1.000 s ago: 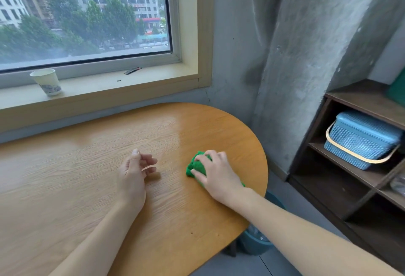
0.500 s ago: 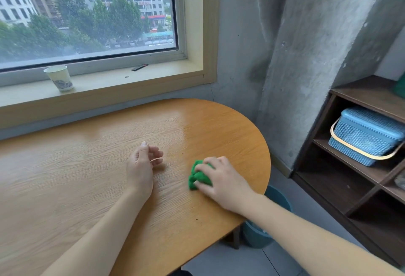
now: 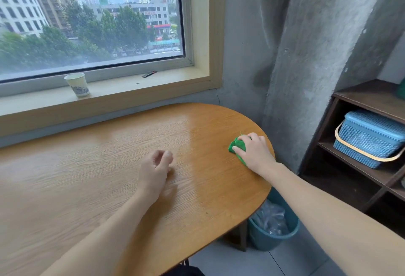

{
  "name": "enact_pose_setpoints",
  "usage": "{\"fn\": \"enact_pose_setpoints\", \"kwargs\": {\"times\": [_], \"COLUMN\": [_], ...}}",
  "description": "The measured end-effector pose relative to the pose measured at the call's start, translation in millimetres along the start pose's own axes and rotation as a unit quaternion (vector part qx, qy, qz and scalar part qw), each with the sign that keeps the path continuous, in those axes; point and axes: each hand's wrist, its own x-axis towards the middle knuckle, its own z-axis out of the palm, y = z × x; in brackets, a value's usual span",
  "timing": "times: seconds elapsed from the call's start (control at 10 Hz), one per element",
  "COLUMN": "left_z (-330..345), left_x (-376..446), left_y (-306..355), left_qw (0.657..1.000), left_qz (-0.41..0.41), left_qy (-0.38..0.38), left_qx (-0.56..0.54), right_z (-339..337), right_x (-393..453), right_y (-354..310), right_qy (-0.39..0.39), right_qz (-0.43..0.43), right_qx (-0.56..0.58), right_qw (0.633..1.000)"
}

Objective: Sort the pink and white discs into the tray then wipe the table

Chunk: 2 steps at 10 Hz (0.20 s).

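the round-ended table with a light orange-brown wood-grain top (image 3: 92,172) fills the lower left of the head view, its curved right end near the grey concrete wall (image 3: 317,56), with a pale glare patch across the middle of its surface. behind it a wide window with a cream frame (image 3: 203,34) looks onto trees and tall buildings, and on the cream sill stands a small white paper cup with a blue print (image 3: 77,84), upright, well apart from the table. to the right a dark brown wooden shelf unit (image 3: 355,152) holds a light blue woven plastic basket with a lid and a tan handle (image 3: 370,138) on its middle shelf. under the table's right end sits a teal plastic bin lined with a clear bag (image 3: 274,229) on the grey floor. the right hand (image 3: 255,151) lies near the far right edge of the table, fingers curled over and gripping a small crumpled bright green cloth (image 3: 236,146), which is bunched into a lump, pressed onto the tabletop, and shows mainly at the left of the fingers. the left hand (image 3: 156,169) rests on the table near the centre, well apart from the cloth, its fingers loosely curled and holding nothing, a little blurred.
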Motion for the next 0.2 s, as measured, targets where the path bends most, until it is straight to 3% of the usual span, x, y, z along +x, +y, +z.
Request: {"fn": "enact_pose_setpoints", "kwargs": {"times": [0.1, 0.2], "left_z": [-13.7, -28.6], "left_x": [-11.6, -15.4], "left_y": [10.2, 15.5], "left_qw": [0.990, 0.985], "left_qz": [0.067, 0.072], "left_qy": [-0.036, -0.041], "left_qx": [0.115, 0.153], "right_z": [-1.3, -4.2], "right_x": [-3.1, -9.2], "right_y": [-22.3, -48.8], "right_qy": [-0.022, 0.006], "right_qz": [-0.028, -0.076], "right_qx": [0.014, -0.019], "right_qw": [0.999, 0.997]}}
